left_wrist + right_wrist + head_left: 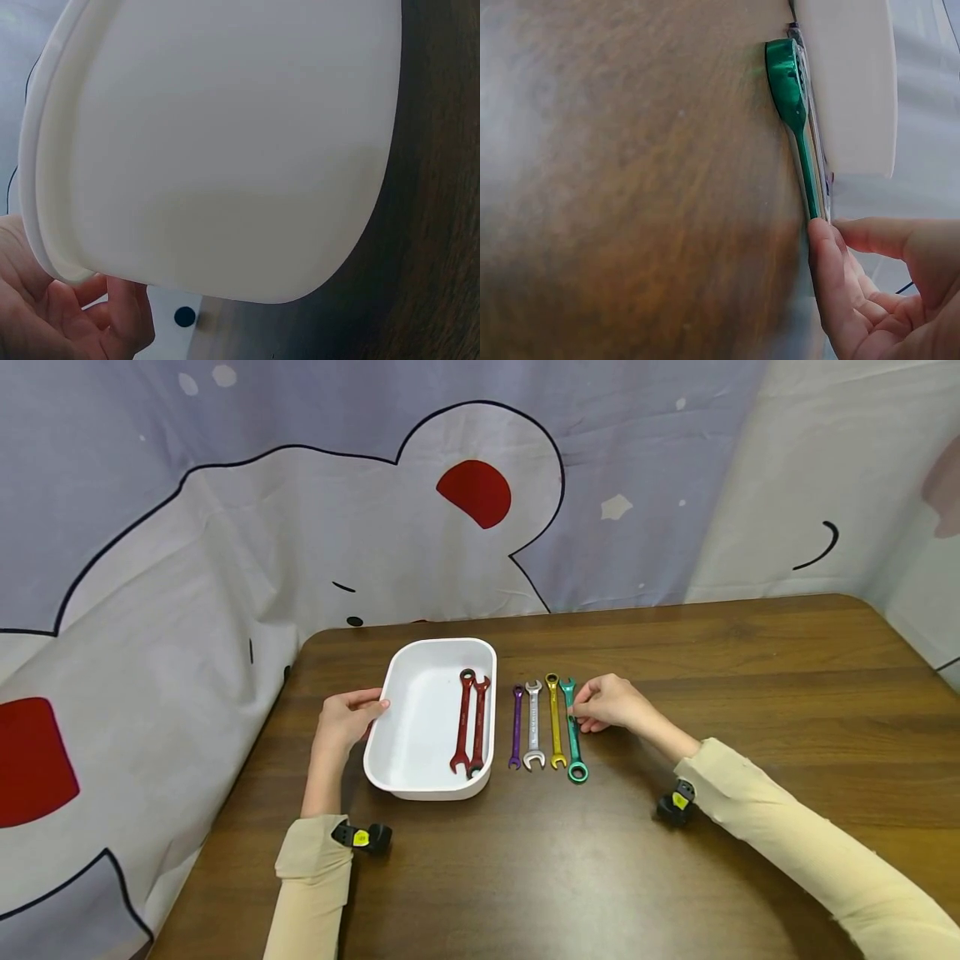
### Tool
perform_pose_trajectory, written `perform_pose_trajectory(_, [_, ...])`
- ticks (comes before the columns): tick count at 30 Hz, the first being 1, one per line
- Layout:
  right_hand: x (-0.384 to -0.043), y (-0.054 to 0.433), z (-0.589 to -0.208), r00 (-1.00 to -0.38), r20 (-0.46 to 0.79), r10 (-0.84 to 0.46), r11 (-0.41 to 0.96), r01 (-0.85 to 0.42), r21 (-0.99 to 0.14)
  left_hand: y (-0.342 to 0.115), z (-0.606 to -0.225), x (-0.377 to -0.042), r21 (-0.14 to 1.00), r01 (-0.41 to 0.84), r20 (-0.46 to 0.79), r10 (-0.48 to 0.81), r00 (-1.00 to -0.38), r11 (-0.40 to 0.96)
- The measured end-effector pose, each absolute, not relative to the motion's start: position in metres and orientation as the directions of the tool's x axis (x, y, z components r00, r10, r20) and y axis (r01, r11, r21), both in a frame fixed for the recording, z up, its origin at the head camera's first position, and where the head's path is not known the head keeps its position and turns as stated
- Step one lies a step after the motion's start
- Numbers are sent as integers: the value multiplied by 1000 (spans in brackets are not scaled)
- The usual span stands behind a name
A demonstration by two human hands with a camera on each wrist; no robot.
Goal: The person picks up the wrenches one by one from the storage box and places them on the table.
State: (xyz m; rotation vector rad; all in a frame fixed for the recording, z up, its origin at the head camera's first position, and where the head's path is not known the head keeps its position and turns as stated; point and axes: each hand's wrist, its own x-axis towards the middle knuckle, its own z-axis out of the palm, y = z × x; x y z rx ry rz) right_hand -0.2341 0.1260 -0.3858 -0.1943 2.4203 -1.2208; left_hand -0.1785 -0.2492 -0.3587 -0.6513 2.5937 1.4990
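Right hand pinches the green wrench by its shaft, thumb and fingertips drawn together, to the right of the tray; left hand grips the tray's left rim. The green wrench looks stiff, fairly light and slick, probably metal, best held around its slim middle; one end is a ring, the other a fork. Between it and the tray lie glossy yellow, silver and purple wrenches. Inside the smooth white tray, likely plastic, are two red wrenches. Beneath the tray is a wood-grained table.
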Motion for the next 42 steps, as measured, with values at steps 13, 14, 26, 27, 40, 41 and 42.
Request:
perform_pose_trajectory(13, [-230, 123, -380, -887, -299, -351, 588, 40, -808, -251, -360, -179, 812, -389, -271, -310, -911, 434])
perform_pose_trajectory(14, [-229, 122, -379, -885, -298, -357, 584, 37, -811, -251, -360, -178, 813, -390, -272, -310, -911, 433])
perform_pose_trajectory(26, [-222, 115, -369, -886, -267, -380, 570, 3, -821, -250, -360, -178, 813, -397, -277, -316, -907, 427])
perform_pose_trajectory(27, [-222, 115, -369, -885, -265, -382, 569, 1, -822, -250, -361, -178, 813, -398, -277, -318, -907, 425])
perform_pose_trajectory(40, [-215, 101, -359, -876, -229, -424, 544, -45, -838, -250, -359, -177, 818, -388, -271, -310, -911, 425])
perform_pose_trajectory(41, [-215, 99, -358, -879, -223, -422, 544, -49, -837, -250, -359, -177, 818, -388, -272, -309, -911, 425])
perform_pose_trajectory(42, [-214, 98, -356, -881, -217, -421, 545, -54, -836, -250, -359, -177, 816, -389, -273, -309, -911, 427])
